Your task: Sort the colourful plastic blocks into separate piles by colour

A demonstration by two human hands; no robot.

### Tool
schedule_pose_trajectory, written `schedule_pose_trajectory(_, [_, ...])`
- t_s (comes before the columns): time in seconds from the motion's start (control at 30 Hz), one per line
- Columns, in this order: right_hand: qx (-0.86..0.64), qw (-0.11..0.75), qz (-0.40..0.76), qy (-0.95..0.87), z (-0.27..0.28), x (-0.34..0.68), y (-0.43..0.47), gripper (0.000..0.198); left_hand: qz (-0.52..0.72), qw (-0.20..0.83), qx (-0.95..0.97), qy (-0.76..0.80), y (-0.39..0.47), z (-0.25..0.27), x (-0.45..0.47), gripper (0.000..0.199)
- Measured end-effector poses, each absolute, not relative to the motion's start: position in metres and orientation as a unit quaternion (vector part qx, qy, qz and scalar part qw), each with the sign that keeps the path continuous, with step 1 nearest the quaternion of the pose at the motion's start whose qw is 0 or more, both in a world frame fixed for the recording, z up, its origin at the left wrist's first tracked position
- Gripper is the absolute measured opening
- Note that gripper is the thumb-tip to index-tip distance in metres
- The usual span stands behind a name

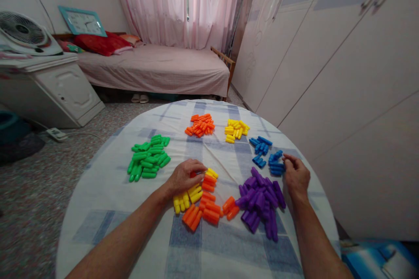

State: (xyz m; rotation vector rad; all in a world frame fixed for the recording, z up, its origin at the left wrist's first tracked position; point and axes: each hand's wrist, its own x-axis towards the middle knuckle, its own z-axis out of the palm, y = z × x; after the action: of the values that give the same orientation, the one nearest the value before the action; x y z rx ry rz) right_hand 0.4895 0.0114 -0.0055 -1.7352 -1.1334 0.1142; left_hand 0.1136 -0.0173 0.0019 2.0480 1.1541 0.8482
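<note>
My left hand (pixel 188 177) is low over the near middle of the table, fingers loosely bent and apart. Its fingertips are beside a small yellow plastic piece (pixel 212 173), shaped like short joined tubes. More yellow pieces (pixel 182 202) lie under and below this hand, and orange pieces (pixel 211 212) of the same kind lie to its right. My right hand (pixel 297 176) is at the right side, thumb and forefinger closed at the edge of a blue plastic piece (pixel 276 156). Just left of that hand, a heap of purple pieces (pixel 260 200) spreads out.
Farther piles on the round, cloth-covered table (pixel 124 235) are green pieces (pixel 149 157), orange pieces (pixel 200 125), yellow pieces (pixel 237 130) and blue pieces (pixel 260 144). Beyond stand a bed (pixel 157 65), a cabinet with a fan (pixel 22 30), and a wardrobe (pixel 343 74) close on the right.
</note>
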Motion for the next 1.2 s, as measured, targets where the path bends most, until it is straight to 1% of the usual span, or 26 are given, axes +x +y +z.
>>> schedule_pose_trajectory(0.07, [-0.713, 0.525, 0.058, -0.461, -0.009, 0.490, 0.013, 0.040, 0.309, 0.317, 0.783, 0.437, -0.018, 0.004, 0.114, 0.027])
schedule_pose_trajectory(0.13, [-0.707, 0.536, 0.045, -0.460, -0.010, 0.491, 0.014, 0.039, 0.305, 0.325, 0.778, 0.443, -0.018, 0.005, 0.115, 0.026])
schedule_pose_trajectory(0.27, [-0.717, 0.543, -0.067, -0.432, -0.011, 0.504, 0.016, 0.041, 0.324, 0.335, 0.766, 0.442, -0.018, 0.003, 0.115, 0.023])
schedule_pose_trajectory(0.3, [-0.727, 0.537, -0.078, -0.420, -0.013, 0.509, 0.016, 0.043, 0.330, 0.341, 0.760, 0.445, -0.018, 0.003, 0.115, 0.022])
schedule_pose_trajectory(0.33, [-0.740, 0.526, -0.071, -0.412, -0.015, 0.513, 0.015, 0.046, 0.333, 0.349, 0.752, 0.449, -0.018, 0.003, 0.114, 0.022])
schedule_pose_trajectory(0.47, [-0.762, 0.487, 0.017, -0.426, -0.024, 0.516, 0.017, 0.055, 0.319, 0.399, 0.727, 0.459, -0.018, 0.006, 0.110, 0.022])
schedule_pose_trajectory(0.6, [-0.736, 0.484, 0.061, -0.470, -0.023, 0.494, 0.028, 0.057, 0.292, 0.445, 0.722, 0.442, -0.020, 0.014, 0.107, 0.031])
schedule_pose_trajectory(0.73, [-0.717, 0.507, 0.071, -0.473, -0.018, 0.478, 0.038, 0.059, 0.261, 0.417, 0.757, 0.430, -0.024, 0.018, 0.113, 0.035])
schedule_pose_trajectory(0.87, [-0.719, 0.515, 0.081, -0.460, -0.020, 0.480, 0.040, 0.058, 0.256, 0.373, 0.773, 0.445, -0.029, 0.021, 0.125, 0.021])
schedule_pose_trajectory(0.93, [-0.722, 0.516, 0.085, -0.454, -0.022, 0.482, 0.040, 0.059, 0.263, 0.358, 0.772, 0.455, -0.032, 0.024, 0.128, 0.016])
schedule_pose_trajectory(1.0, [-0.723, 0.516, 0.087, -0.451, -0.023, 0.483, 0.040, 0.059, 0.279, 0.365, 0.757, 0.465, -0.034, 0.029, 0.128, 0.016])
schedule_pose_trajectory(1.1, [-0.719, 0.522, 0.086, -0.451, -0.024, 0.483, 0.041, 0.059, 0.335, 0.383, 0.703, 0.496, -0.027, 0.037, 0.123, 0.020])
schedule_pose_trajectory(1.2, [-0.717, 0.519, 0.087, -0.456, -0.024, 0.482, 0.041, 0.060, 0.416, 0.369, 0.630, 0.541, -0.002, 0.041, 0.116, 0.027])
